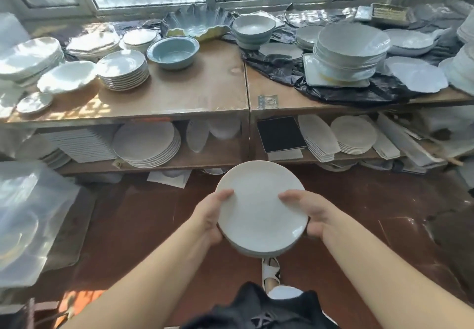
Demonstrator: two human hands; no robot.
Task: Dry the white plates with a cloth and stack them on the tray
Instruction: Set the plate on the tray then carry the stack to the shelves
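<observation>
I hold a small stack of round white plates [260,210] level in front of me, above the red-brown floor. My left hand [210,216] grips the stack's left rim, thumb on top. On the right rim, my right hand [305,212] holds the same way. More edges show beneath the top plate. No cloth is visible, and I cannot tell which surface is the tray.
A two-level wooden table [179,98] stands ahead, loaded with plate stacks, a blue bowl [173,53] and black plastic sheeting [333,92]. The lower shelf [205,157] holds more plates. Plastic-wrapped dishes [28,216] sit at the left. My foot [270,269] is below the stack.
</observation>
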